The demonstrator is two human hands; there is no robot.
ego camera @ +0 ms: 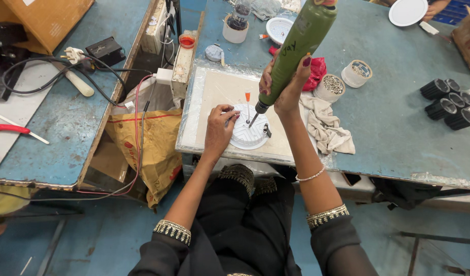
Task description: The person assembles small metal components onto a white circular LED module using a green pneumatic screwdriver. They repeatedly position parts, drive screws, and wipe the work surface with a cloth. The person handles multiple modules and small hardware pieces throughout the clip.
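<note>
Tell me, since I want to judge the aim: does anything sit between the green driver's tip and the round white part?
Nothing visible does. The green driver in the right hand points its bit straight onto the round white part, which the left hand steadies from its left edge, clear of the bit.

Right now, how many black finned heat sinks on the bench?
5, clustered at the right edge: two upper, one lower left, one middle, one lower right. A sixth may sit partly hidden behind them.
</note>
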